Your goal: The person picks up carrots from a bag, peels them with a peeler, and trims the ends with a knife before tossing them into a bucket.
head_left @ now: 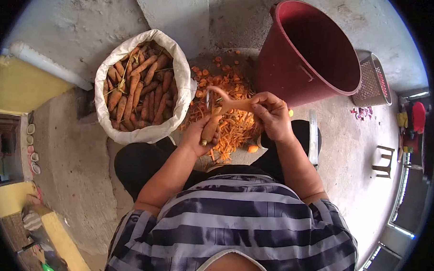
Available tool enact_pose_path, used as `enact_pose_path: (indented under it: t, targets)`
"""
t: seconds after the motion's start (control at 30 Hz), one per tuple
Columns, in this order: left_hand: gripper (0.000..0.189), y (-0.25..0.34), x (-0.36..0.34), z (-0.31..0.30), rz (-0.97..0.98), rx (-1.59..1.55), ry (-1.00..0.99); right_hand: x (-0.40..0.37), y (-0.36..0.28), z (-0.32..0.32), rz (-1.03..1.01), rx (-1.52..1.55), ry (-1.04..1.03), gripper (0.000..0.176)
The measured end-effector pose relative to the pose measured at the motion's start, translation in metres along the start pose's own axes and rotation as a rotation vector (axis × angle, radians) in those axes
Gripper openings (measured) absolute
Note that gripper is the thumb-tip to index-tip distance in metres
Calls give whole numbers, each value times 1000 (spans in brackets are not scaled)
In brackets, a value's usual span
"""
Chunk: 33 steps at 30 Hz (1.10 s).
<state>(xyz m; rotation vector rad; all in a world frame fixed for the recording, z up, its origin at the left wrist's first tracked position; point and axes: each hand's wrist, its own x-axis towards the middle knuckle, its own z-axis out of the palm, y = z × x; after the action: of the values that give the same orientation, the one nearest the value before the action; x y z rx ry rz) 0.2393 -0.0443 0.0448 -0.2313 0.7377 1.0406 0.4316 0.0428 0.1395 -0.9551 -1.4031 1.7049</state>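
Observation:
In my left hand [198,137] is a carrot [210,129], its stem end pointing down toward me. My right hand [274,116] grips the handle of an orange-pink Y-shaped peeler [237,105], whose forked head is at the carrot's upper end. Whether the blade touches the carrot is hard to tell. Beneath both hands lies a heap of orange peelings [236,131] with cut carrot pieces along its far side. To the left of the heap stands an open white sack [180,67] full of unpeeled carrots [144,92].
A tall dark red bucket [272,65] stands beyond my right hand, with a perforated basket [372,83] beside it. A long blade-like object [314,139] is by my right knee. A pale pipe [49,65] runs along the left wall.

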Motion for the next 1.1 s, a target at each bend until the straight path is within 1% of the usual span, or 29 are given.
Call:
enact_pose_path:
  t: [0.03, 0.07, 0.13, 0.23, 0.27, 0.33, 0.37, 0.47, 0.5, 0.53, 0.57, 0.6, 0.63, 0.67, 0.73, 0.77, 0.8, 0.83, 0.9, 0.93, 0.97, 1.03, 1.07, 1.1]
  targets:
    - [32, -1, -2, 3, -14, 1, -6, 0, 3, 2, 38, 80, -27, 11]
    - [32, -3, -4, 7, 14, 21, -28, 3, 6, 7, 37, 19, -9, 15]
    - [35, -7, -16, 20, 66, 61, -72, 5, 8, 13, 85, 37, -59, 18]
    - [30, -9, -23, 24, 58, 63, -188, 10, 12, 22, 116, 76, -79, 20]
    - [30, -10, -24, 30, 44, 6, -29, 12, 15, 23, 141, 91, -66, 19]
    - [28, -11, -23, 20, 29, -22, -134, 17, 23, 26, 157, 83, -39, 18]
    - [28, -13, -22, 15, 21, -37, -187, 19, 29, 27, 118, 2, 11, 17]
    - [27, -20, -17, 13, 77, 59, -56, 32, 45, 22, 7, -211, 171, 16]
    - [28, -19, -15, 10, 33, 44, -103, 42, 51, 11, -23, -261, 234, 16]
    - [28, -17, -12, 6, -12, 29, -149, 61, 72, -16, -120, -329, 292, 16]
    - [29, -16, -12, 3, -55, 15, -195, 70, 66, -33, -21, -378, 402, 16]
    - [33, -14, -15, 1, -23, 93, -215, 76, 62, -54, 6, -471, 462, 18]
    - [33, -12, -20, 5, -25, 73, -236, 83, 71, -74, -28, -168, 424, 20]
    - [32, -10, -27, 13, -26, 55, -258, 82, 62, -83, -64, -413, 494, 21]
    - [32, -8, -31, 15, -18, 39, -285, 71, 31, -67, -110, -287, 525, 24]
    - [32, -8, -31, 16, -9, 50, -256, 65, 17, -55, -136, -222, 538, 25]
    - [31, -9, -30, 17, -1, 61, -227, 59, 10, -42, -106, -209, 511, 28]
    - [30, -11, -31, 19, 6, 71, -198, 53, 11, -29, -107, -102, 447, 29]
    - [29, -15, -32, 23, 81, 113, -163, 23, -10, 12, -35, 93, 249, 27]
    - [28, -18, -34, 25, 117, 133, -145, 14, -1, 24, -22, -44, 199, 21]
    - [26, -20, -37, 32, 111, 77, -89, 5, 2, 36, 3, -34, 160, 20]
    - [23, -21, -46, 48, 102, -32, 20, 0, 6, 41, 44, -84, 146, 19]
    - [29, -26, -38, 31, 116, 84, -107, 12, 23, 29, -15, -148, 228, 20]
    - [30, -25, -39, 29, 59, 87, -177, 30, 36, 10, -71, -210, 312, 22]
